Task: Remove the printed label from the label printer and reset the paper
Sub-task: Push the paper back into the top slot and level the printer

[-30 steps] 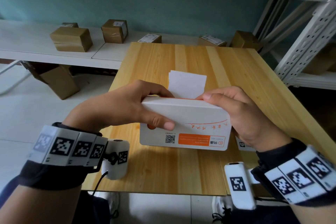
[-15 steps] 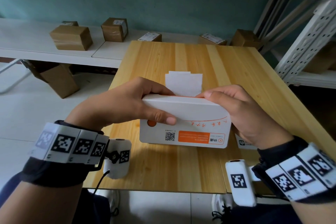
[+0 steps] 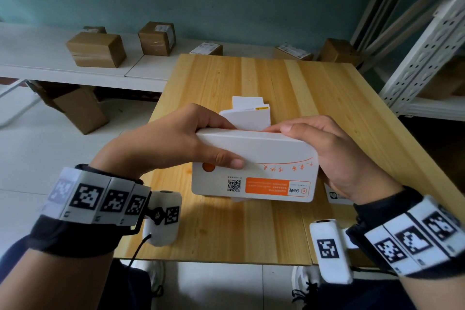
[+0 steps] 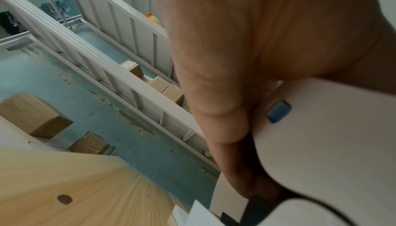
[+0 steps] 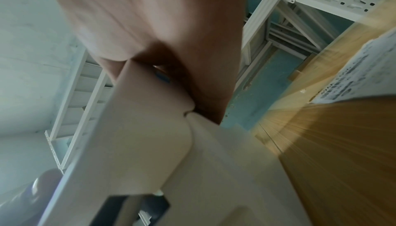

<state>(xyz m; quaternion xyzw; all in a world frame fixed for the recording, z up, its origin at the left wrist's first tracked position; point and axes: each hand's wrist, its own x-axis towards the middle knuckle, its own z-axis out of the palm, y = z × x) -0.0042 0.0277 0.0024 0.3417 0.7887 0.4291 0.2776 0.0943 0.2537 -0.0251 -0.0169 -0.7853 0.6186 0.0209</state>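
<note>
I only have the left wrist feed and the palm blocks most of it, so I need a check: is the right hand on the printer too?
Observer: Yes. The right hand grips the right end of the label printer, opposite the left hand.
Operator: Where is the paper?
Observer: White folded paper sticks up behind the printer, between the two hands.
Operator: And the printed label?
Observer: A printed label lies flat on the table, right of the printer, beside the right wrist.
</note>
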